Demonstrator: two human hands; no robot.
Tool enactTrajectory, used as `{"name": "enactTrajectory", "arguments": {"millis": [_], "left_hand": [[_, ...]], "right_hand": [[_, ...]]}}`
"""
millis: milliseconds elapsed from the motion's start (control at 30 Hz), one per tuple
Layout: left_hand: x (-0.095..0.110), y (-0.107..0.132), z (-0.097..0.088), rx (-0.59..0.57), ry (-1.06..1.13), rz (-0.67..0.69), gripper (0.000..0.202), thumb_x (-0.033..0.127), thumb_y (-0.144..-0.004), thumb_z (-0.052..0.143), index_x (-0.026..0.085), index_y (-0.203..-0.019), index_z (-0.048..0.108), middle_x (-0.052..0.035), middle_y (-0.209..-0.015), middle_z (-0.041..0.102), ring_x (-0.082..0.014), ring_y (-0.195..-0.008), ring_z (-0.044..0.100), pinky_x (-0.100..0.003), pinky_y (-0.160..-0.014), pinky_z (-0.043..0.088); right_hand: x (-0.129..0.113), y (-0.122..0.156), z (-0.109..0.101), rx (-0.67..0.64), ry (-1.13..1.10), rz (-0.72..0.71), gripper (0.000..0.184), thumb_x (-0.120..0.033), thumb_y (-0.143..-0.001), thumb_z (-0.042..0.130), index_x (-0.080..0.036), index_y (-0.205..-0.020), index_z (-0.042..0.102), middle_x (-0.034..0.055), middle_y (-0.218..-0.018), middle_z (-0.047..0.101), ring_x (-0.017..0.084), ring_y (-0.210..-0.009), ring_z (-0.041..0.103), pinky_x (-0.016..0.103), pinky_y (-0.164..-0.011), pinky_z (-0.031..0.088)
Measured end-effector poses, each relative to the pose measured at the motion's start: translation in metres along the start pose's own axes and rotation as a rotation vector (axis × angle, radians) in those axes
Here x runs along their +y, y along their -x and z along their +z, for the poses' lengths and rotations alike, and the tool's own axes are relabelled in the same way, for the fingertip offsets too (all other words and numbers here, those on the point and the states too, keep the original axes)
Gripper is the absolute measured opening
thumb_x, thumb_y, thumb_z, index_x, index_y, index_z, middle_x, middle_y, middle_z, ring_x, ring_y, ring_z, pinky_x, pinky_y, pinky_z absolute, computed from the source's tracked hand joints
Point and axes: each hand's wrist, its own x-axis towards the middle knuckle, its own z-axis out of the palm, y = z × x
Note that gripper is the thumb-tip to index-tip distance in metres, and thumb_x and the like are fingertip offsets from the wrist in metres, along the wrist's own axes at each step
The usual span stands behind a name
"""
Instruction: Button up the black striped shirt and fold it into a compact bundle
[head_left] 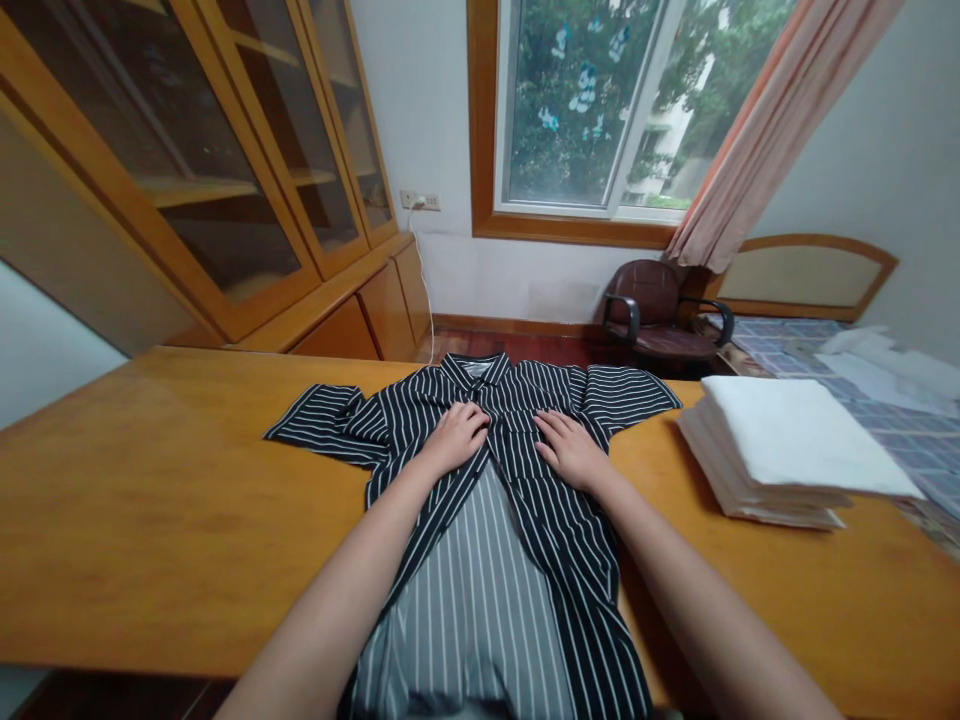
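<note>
A black shirt with thin white stripes [525,500] lies face up on the wooden table [165,500], collar toward the window and short sleeves spread out to both sides. Its front hangs open lower down, showing the paler inside. My left hand [454,437] rests on the shirt's left front panel near the chest, fingers curled down onto the cloth. On the right front panel my right hand [570,447] lies flat with fingers stretched out. Both hands sit just below the collar, a little apart.
A stack of folded white cloth [787,445] sits on the table to the right. Behind it is a bed with a blue checked cover [915,430]. A dark armchair [660,315] stands under the window, and a glass-fronted wooden cabinet [247,170] lines the left wall.
</note>
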Motion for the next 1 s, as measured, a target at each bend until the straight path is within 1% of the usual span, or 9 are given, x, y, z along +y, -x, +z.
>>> {"name": "enactTrajectory", "arguments": {"millis": [167, 333, 433, 533, 600, 667, 733, 867, 1000], "left_hand": [[-0.007, -0.005, 0.001, -0.010, 0.043, 0.006, 0.022, 0.027, -0.097, 0.049, 0.020, -0.111, 0.064, -0.0069, -0.113, 0.057, -0.0232, -0.106, 0.049, -0.040, -0.099, 0.042], [-0.002, 0.012, -0.012, -0.028, 0.156, -0.025, 0.029, 0.027, -0.095, 0.051, 0.020, -0.122, 0.058, -0.0069, -0.120, 0.057, -0.0244, -0.113, 0.049, -0.042, -0.103, 0.041], [0.014, 0.030, -0.029, 0.003, 0.189, -0.060, 0.025, 0.024, -0.093, 0.052, 0.020, -0.117, 0.059, -0.0060, -0.117, 0.058, -0.0241, -0.112, 0.052, -0.041, -0.101, 0.042], [0.034, 0.048, -0.041, -0.048, 0.269, -0.161, 0.018, 0.026, -0.089, 0.056, 0.020, -0.105, 0.062, -0.0041, -0.100, 0.062, -0.0207, -0.094, 0.060, -0.034, -0.087, 0.047], [0.043, 0.058, -0.043, -0.098, 0.337, -0.257, 0.023, 0.025, -0.085, 0.060, 0.019, -0.107, 0.060, -0.0022, -0.089, 0.062, -0.0186, -0.082, 0.061, -0.030, -0.077, 0.048], [0.047, 0.065, -0.040, -0.118, 0.392, -0.341, 0.031, 0.020, -0.080, 0.062, 0.019, -0.111, 0.059, -0.0005, -0.084, 0.062, -0.0178, -0.076, 0.061, -0.028, -0.072, 0.047], [0.046, 0.069, -0.035, -0.115, 0.464, -0.405, 0.036, 0.017, -0.077, 0.060, 0.020, -0.113, 0.059, 0.0002, -0.082, 0.063, -0.0170, -0.074, 0.062, -0.027, -0.070, 0.047], [0.042, 0.070, -0.029, -0.101, 0.735, -0.529, 0.035, 0.023, -0.077, 0.061, 0.018, -0.111, 0.059, 0.0002, -0.081, 0.064, -0.0163, -0.074, 0.062, -0.026, -0.072, 0.047], [0.041, 0.070, -0.029, -0.163, 0.994, -0.555, 0.040, 0.030, -0.079, 0.062, 0.016, -0.116, 0.058, -0.0001, -0.083, 0.063, -0.0153, -0.078, 0.062, -0.026, -0.076, 0.047]], "right_hand": [[0.003, -0.005, 0.002, 0.017, 0.012, -0.001, 0.046, -0.034, -0.097, 0.049, -0.018, -0.140, 0.054, 0.0100, -0.148, 0.050, 0.027, -0.139, 0.040, 0.046, -0.117, 0.030], [-0.003, -0.002, -0.004, 0.062, 0.028, -0.014, 0.040, -0.027, -0.096, 0.048, -0.015, -0.132, 0.059, 0.0132, -0.138, 0.058, 0.029, -0.130, 0.048, 0.046, -0.113, 0.033], [-0.021, 0.001, -0.015, 0.083, 0.010, -0.005, 0.031, -0.024, -0.096, 0.047, -0.018, -0.120, 0.066, 0.0124, -0.121, 0.066, 0.028, -0.115, 0.055, 0.045, -0.105, 0.039], [-0.051, 0.007, -0.024, 0.087, -0.071, 0.031, 0.022, -0.025, -0.097, 0.047, -0.020, -0.099, 0.068, 0.0103, -0.101, 0.067, 0.026, -0.098, 0.057, 0.041, -0.094, 0.044], [-0.075, 0.011, -0.027, 0.064, -0.124, 0.039, 0.016, -0.028, -0.095, 0.051, -0.021, -0.092, 0.066, 0.0085, -0.095, 0.064, 0.024, -0.092, 0.057, 0.038, -0.087, 0.045], [-0.096, 0.016, -0.025, 0.037, -0.145, 0.042, 0.011, -0.032, -0.091, 0.059, -0.022, -0.091, 0.063, 0.0073, -0.094, 0.062, 0.024, -0.091, 0.056, 0.036, -0.082, 0.046], [-0.111, 0.019, -0.020, 0.015, -0.149, 0.057, 0.016, -0.035, -0.085, 0.065, -0.021, -0.091, 0.060, 0.0068, -0.094, 0.061, 0.024, -0.090, 0.056, 0.035, -0.080, 0.046], [-0.122, 0.022, -0.007, 0.023, -0.165, 0.115, 0.024, -0.039, -0.079, 0.071, -0.022, -0.090, 0.057, 0.0062, -0.093, 0.059, 0.025, -0.090, 0.055, 0.035, -0.079, 0.046], [-0.119, 0.023, 0.002, 0.065, -0.191, 0.183, 0.016, -0.031, -0.080, 0.068, -0.021, -0.089, 0.058, 0.0054, -0.092, 0.059, 0.024, -0.091, 0.056, 0.034, -0.081, 0.046]]}}
